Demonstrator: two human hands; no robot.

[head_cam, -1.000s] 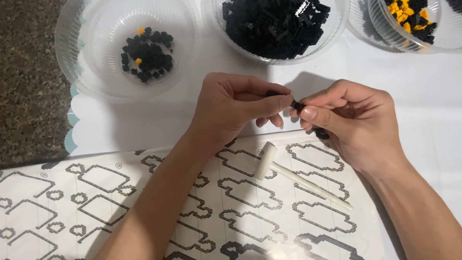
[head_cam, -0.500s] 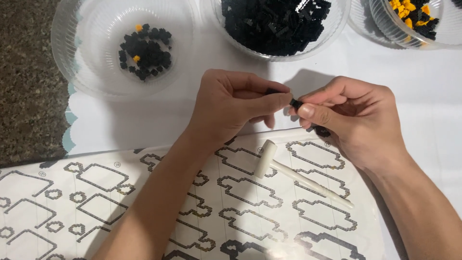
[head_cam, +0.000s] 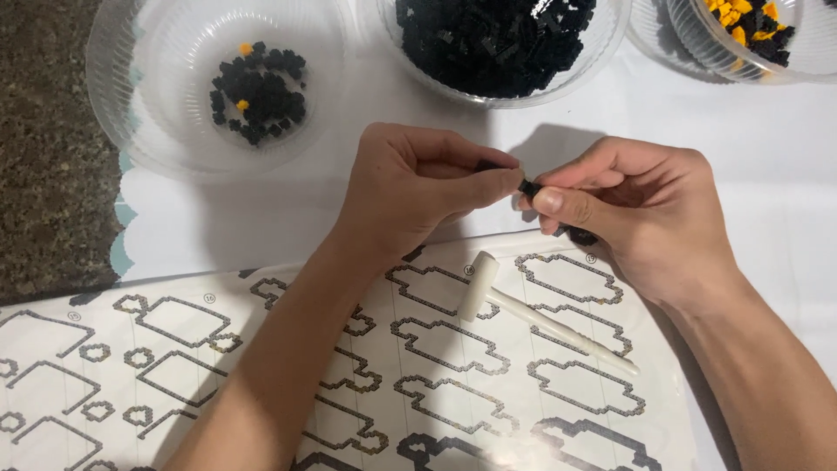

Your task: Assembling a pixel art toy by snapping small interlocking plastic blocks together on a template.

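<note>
Hands meet fingertip to fingertip: left hand [head_cam: 418, 187] and right hand [head_cam: 641, 214] both pinch a small black brick piece [head_cam: 527, 187] between them. Piece tiny, dark, mostly hidden. White mallet [head_cam: 523, 316] lies just below.

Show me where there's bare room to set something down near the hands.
Bare white cloth lies between the left bowl and the left hand, and right of the right hand below the right bowl. It is crowded where both hands pinch small black pieces and where the white hammer lies on the instruction sheet.
</note>
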